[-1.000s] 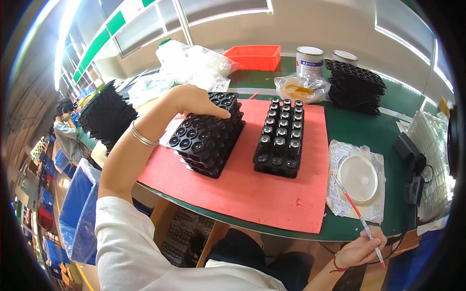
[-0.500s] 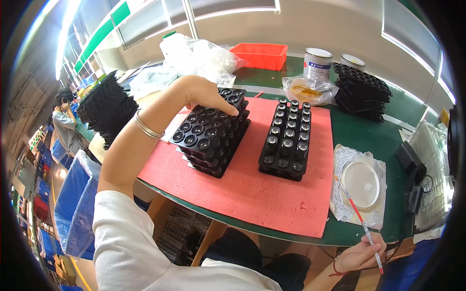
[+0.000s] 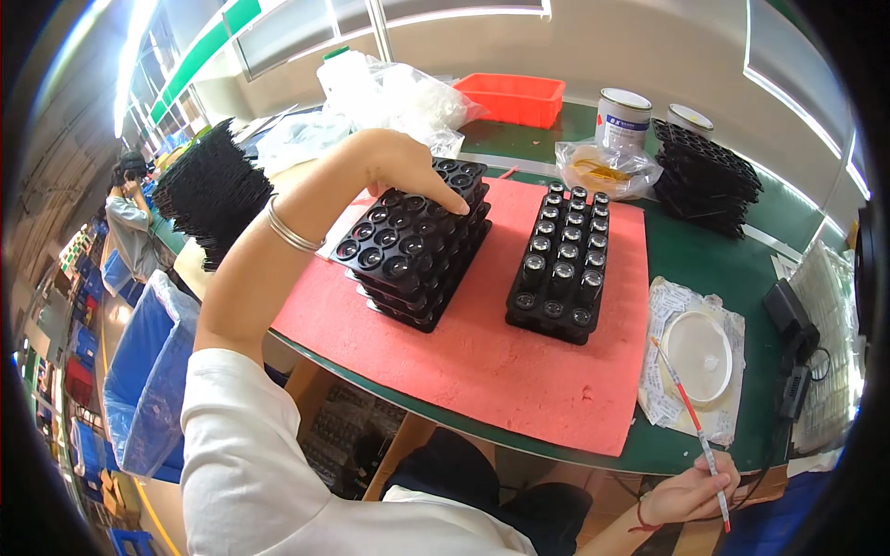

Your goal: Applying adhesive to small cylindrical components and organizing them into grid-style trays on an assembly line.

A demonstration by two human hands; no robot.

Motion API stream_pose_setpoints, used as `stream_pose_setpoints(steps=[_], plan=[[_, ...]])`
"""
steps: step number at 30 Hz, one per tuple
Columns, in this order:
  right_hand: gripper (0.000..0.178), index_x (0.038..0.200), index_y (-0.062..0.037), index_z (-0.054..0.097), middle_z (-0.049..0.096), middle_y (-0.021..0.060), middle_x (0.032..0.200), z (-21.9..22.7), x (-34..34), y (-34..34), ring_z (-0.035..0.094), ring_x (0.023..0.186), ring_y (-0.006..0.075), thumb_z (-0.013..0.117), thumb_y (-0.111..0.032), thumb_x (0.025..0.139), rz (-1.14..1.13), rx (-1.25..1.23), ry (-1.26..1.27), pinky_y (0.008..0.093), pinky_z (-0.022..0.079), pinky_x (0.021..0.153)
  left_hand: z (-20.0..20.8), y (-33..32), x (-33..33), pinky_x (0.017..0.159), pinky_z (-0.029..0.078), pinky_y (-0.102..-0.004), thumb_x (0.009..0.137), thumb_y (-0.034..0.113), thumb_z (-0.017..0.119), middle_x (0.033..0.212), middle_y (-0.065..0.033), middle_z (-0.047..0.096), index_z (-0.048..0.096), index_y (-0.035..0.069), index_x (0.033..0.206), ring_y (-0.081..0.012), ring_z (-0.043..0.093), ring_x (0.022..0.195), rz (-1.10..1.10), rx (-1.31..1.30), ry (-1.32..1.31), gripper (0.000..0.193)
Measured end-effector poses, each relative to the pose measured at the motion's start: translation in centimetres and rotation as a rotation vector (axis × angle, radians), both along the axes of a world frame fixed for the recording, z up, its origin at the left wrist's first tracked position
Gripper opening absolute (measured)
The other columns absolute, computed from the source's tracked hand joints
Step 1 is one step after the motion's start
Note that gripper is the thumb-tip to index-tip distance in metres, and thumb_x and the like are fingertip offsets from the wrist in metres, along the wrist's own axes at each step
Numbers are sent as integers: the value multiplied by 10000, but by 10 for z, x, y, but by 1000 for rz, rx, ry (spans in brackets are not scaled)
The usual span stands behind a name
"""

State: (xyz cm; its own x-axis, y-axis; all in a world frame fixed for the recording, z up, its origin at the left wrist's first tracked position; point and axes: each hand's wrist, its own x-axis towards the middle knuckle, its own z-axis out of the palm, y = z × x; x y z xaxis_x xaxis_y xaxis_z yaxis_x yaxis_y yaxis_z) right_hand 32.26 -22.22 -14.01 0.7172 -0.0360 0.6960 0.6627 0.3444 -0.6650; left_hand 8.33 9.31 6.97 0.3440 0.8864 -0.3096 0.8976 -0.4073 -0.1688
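Note:
My left hand lies over the far part of a stack of black plastic trays, gripping the top one. One finger reaches to its right edge; the others are hidden. Round lens-like parts sit in the trays' pockets. My right hand pinches a thin red-and-white paintbrush at the lower right. The brush tip points up to a shallow white round dish on a paper-covered pad. Between the hands, another black tray carries rows of upright black cylinders with clear glassy tops.
A pink foam mat covers part of the green table. Behind stand a red bin, a can, bagged yellow items and stacked black trays. More trays and a blue lined bin are left. A person sits far left.
The whole view has shifted slightly, moving the table things a little to the right. My left hand stays on the tray stack, and my right hand keeps hold of the paintbrush.

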Motion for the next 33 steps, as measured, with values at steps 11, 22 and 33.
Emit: stream_pose_setpoints(steps=[11,22,33], plan=[[295,712,-28,371,367,62,689,-3,1,0,349,652,150,345,-195,954,29,21,-3,279,322,622,0,2,3,672,540,-348,569,656,648,984,-224,618,591,-114,1018,-305,646,767,50,-82,-144,894],[244,768,-23,364,363,63,663,-3,0,2,339,624,137,333,-192,941,20,-20,-30,275,280,578,-5,-4,-1,646,514,-369,573,708,593,785,-193,632,561,-43,1066,-296,640,709,31,113,-1,899],[260,753,-33,380,384,62,645,2,-1,2,359,604,134,341,-209,941,20,-7,-10,275,300,578,-86,-124,28,640,501,-333,689,332,699,821,-89,580,545,26,1019,-253,591,754,-410,681,-535,476]])
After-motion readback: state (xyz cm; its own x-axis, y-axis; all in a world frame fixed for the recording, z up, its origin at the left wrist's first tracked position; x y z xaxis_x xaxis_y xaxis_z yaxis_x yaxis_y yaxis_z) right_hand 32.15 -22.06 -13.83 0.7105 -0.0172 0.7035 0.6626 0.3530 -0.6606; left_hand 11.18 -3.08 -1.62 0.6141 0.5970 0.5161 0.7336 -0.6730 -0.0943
